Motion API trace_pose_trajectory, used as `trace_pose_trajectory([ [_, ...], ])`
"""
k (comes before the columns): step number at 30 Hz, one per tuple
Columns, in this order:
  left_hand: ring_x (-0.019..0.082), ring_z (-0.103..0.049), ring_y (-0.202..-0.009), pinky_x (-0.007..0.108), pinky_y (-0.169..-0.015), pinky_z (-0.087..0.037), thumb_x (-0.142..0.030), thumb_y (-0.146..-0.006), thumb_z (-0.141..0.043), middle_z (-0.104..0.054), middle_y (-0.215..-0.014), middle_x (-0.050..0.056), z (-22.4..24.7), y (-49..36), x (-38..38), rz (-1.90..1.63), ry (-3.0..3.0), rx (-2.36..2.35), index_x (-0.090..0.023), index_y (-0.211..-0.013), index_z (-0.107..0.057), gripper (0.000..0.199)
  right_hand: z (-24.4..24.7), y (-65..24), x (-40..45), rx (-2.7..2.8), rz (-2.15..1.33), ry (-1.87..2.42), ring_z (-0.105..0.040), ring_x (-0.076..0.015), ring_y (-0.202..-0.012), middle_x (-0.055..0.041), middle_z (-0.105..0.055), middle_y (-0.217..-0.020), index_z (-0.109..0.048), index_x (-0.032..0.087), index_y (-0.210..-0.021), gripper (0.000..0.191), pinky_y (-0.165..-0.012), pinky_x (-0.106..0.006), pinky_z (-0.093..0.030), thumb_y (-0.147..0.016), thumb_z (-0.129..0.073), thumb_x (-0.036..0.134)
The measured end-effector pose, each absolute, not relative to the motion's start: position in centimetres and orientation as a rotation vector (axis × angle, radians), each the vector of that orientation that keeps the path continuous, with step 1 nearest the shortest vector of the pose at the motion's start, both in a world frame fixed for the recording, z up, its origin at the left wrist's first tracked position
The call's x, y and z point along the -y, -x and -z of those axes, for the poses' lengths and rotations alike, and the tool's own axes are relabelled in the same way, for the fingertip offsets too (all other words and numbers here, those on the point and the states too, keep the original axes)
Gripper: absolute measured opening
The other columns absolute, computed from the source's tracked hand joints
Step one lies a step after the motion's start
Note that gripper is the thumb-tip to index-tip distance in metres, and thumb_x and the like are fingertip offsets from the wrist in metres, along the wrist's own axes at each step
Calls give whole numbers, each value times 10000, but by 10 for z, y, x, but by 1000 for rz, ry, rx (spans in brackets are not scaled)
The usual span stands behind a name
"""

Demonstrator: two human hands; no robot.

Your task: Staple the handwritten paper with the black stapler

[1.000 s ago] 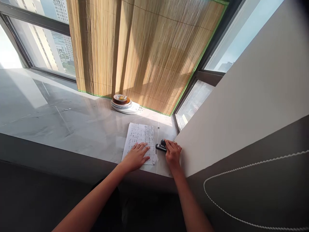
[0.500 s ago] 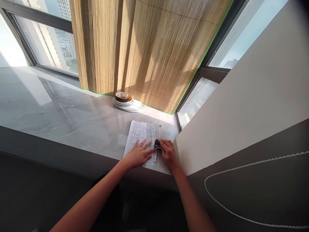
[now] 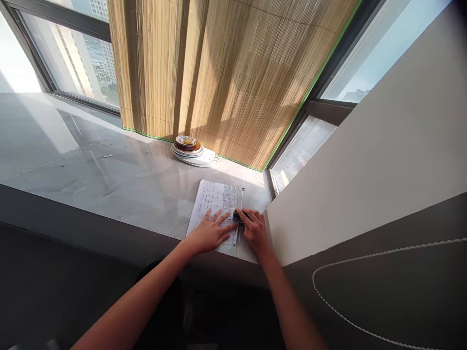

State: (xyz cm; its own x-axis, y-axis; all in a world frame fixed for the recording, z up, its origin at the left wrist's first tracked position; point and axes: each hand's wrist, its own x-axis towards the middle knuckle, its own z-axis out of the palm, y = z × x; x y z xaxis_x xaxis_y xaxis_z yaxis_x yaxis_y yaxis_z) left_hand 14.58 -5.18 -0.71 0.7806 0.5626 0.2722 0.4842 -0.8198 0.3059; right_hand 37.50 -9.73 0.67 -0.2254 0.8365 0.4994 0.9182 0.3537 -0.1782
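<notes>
Sheets of paper covered in handwriting and print lie on the marble-look sill in front of me. My left hand rests flat on their lower part, fingers spread. At the right edge of the papers, a small black stapler sits over the margin. My right hand is closed around the stapler, with fingers on top of it. Its rear part is hidden under that hand. The left fingertips lie close to the stapler's front end.
A stack of plates stands behind the papers, against the hanging bamboo blind. To the right, a pale wall rises beside my right hand. A beaded cord hangs in a loop at lower right.
The view has shifted slightly. My right fingers have moved a little over the stapler, and its top seems pressed lower. My left hand stays in place on the papers.
</notes>
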Motion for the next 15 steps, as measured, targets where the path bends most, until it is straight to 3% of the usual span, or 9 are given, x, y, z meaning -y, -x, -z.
trace_pose_trajectory([
  [15, 354, -307, -1527, 650, -1215, -212, -431, -1036, -480, -331, -1668, 23, 6, -145, 51, -551, -2748, -792, -443, -1474, -508, 440, -7, -362, 94, 2139, 289, 1625, -542, -283, -1132, -66, -664, -1275, -571, 335, -1443, 632, -987, -452, -342, -910, -448, 19],
])
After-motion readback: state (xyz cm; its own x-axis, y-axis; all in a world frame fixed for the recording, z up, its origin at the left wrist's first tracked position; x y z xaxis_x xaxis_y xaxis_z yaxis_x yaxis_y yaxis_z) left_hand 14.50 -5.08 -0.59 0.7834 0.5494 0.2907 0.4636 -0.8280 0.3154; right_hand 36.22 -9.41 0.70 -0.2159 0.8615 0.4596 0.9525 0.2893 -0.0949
